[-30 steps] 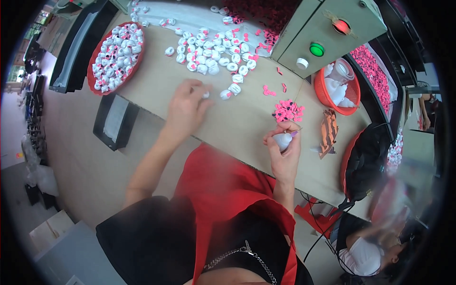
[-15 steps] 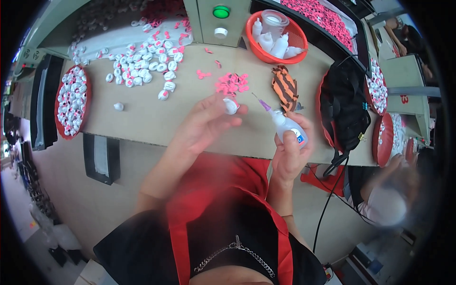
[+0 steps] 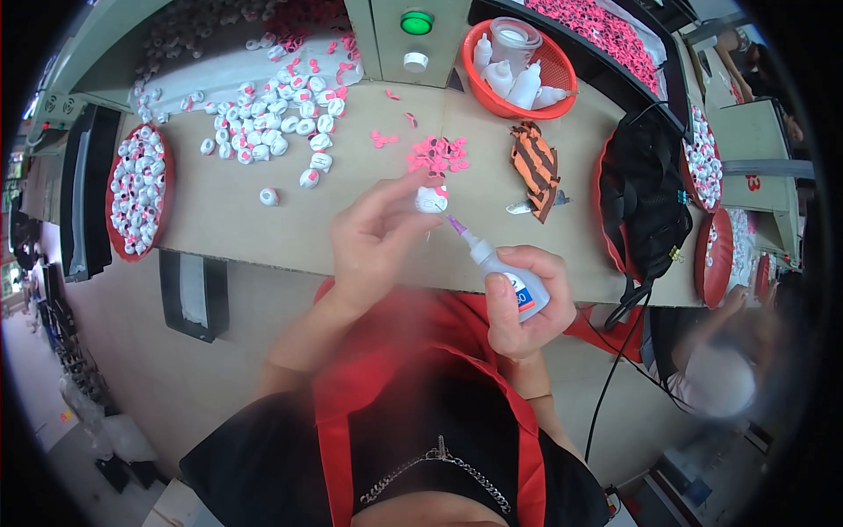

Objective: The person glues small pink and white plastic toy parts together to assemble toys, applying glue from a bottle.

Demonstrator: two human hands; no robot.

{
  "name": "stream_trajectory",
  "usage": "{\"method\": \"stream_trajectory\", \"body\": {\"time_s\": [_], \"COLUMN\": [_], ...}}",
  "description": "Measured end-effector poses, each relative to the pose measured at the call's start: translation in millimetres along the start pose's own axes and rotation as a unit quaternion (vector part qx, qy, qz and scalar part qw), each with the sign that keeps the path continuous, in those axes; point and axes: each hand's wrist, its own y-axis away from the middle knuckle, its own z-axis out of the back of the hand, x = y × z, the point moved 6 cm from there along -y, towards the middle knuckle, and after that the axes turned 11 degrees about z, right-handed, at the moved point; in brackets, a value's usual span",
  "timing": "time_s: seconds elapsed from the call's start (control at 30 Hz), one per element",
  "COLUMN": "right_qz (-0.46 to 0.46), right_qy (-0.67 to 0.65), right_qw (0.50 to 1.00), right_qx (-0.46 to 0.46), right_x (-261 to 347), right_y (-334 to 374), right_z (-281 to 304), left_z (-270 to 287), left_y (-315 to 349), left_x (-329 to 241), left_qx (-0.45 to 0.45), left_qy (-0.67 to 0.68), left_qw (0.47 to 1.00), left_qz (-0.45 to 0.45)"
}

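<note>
My left hand [image 3: 378, 233] pinches a small round white piece [image 3: 431, 200] with pink bits on its top. Wrapped in my right hand [image 3: 520, 341] is a squeeze glue bottle [image 3: 525, 294], translucent with a label. It tilts up to the left, and its purple nozzle [image 3: 457, 227] ends in a thin needle tip at the white piece's lower edge. Whether the tip touches cannot be made out. Just beyond my left fingers lies a pile of flat pink pieces [image 3: 437, 155]. One loose white piece [image 3: 270, 197] rests on the table to the left.
Many white pieces [image 3: 281, 123] lie at the back left, beside a red basket [image 3: 164, 206] full of them. An orange-red basket [image 3: 553, 104] holds white bottles. Nearer are an orange-brown striped cloth [image 3: 534, 167], a blade-like tool [image 3: 518, 208] and a black bag [image 3: 645, 202].
My right hand has moved left and nearer me, bringing the nozzle tip to the white piece. My left hand has turned that piece. The loose white piece now lies farther right on the table.
</note>
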Motion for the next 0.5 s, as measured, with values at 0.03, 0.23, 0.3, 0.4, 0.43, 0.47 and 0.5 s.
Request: {"method": "stream_trajectory", "body": {"time_s": [0.03, 0.23, 0.3, 0.4, 0.43, 0.47, 0.5], "right_qz": [0.0, 0.01, -0.002, -0.006, -0.007, -0.015, -0.024], "right_qy": [0.0, 0.017, 0.01, 0.004, 0.004, -0.002, -0.008], "right_qw": [1.0, 1.0, 1.0, 1.0, 1.0, 1.0, 0.999], "right_qx": [0.002, 0.014, 0.017, 0.017, 0.016, 0.026, 0.035], "right_x": [-0.1, -0.8, -2.2, -4.5, -4.5, -5.0, -5.6], "right_y": [-0.2, 1.3, 1.9, 2.7, 3.1, 3.8, 4.3], "right_z": [-1.4, -5.2, -5.2, -5.5, -5.7, -7.1, -8.3], "left_z": [1.4, 4.6, 4.9, 3.4, 3.0, 2.9, 3.0], "left_y": [0.0, -0.7, -0.7, -0.9, -1.0, -1.3, -1.5], "left_x": [0.0, -1.0, -2.4, -4.2, -4.9, -4.9, -5.6], "left_qx": [-0.009, 0.009, 0.009, 0.009, 0.009, 0.009, 0.008], "left_qy": [0.008, -0.003, -0.01, -0.028, -0.039, -0.04, -0.054], "left_qw": [1.0, 1.0, 1.0, 0.999, 0.999, 0.999, 0.998], "left_qz": [0.004, -0.011, -0.013, -0.021, -0.028, -0.027, -0.031]}}
